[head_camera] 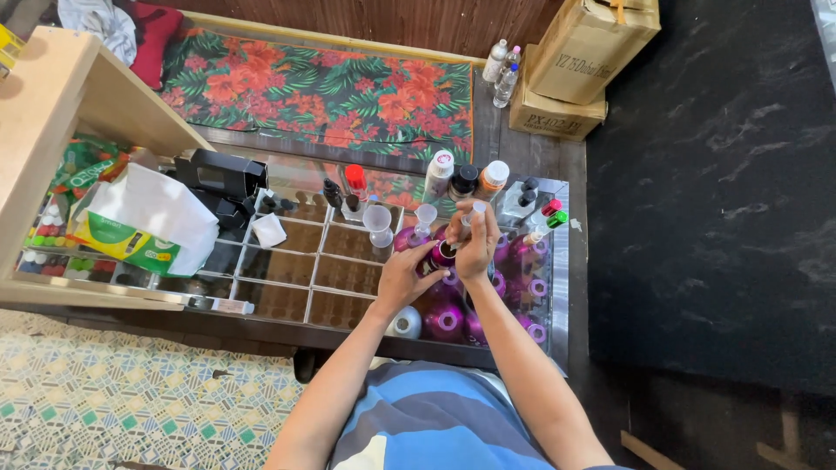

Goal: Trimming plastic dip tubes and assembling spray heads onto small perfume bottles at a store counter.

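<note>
The left hand point(405, 277) wraps its fingers around a purple bottle point(441, 255), steadying it above the other purple bottles point(453, 320) on the glass bench point(287, 261). The right hand point(477, 244) pinches a small clear vial point(475, 211), tilted toward the bottle's mouth.

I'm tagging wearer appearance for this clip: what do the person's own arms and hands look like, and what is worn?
Both forearms are bare, with no sleeves visible on them. The left hand and right hand wear no gloves; no watch or bracelet shows at the wrists. Rings are too small to tell. The striped blue, grey and cream shirt covers the torso.
</note>
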